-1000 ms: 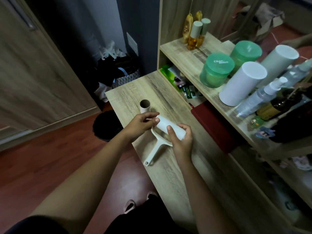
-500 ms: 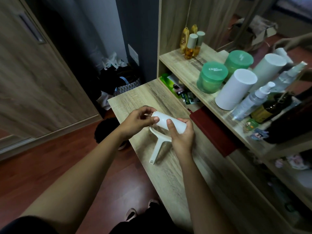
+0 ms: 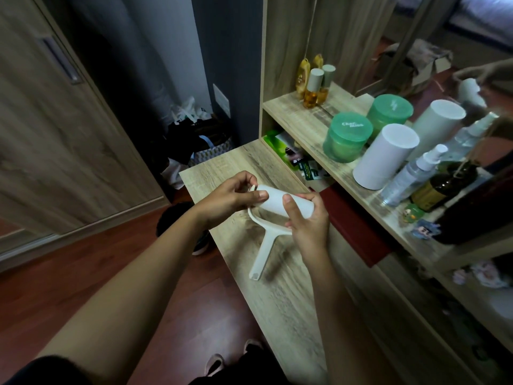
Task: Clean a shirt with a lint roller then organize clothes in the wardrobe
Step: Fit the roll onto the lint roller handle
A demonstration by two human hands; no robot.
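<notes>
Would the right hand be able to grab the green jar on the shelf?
Probably not yet: the right hand grips the lint roller. The way to the green jar looks free once it lets go.

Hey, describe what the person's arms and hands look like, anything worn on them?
Both forearms are bare. The left hand and right hand show no gloves, rings or watch. A dark short sleeve appears at the left upper arm.
</notes>
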